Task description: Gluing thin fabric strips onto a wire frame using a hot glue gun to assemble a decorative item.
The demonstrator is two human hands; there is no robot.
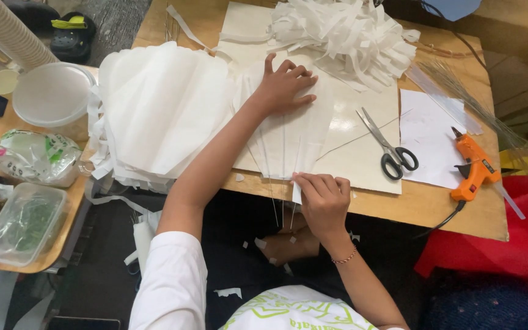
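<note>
White paper sheet [288, 137] pinned flat on the surface [459, 201] under left hand [283, 85], fingers spread open, steadying it. Near edge pinched by right hand [324, 198], fingers closed on it. Scissors [389, 146] laid just beyond the right fingers.

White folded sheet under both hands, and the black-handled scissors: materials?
White folded sheet: looks like thin matte paper or tissue, with sharp creases; left hand flattens it, right hand pinches its edge. Black-handled scissors: shiny blades, likely steel; handles probably plastic.
</note>
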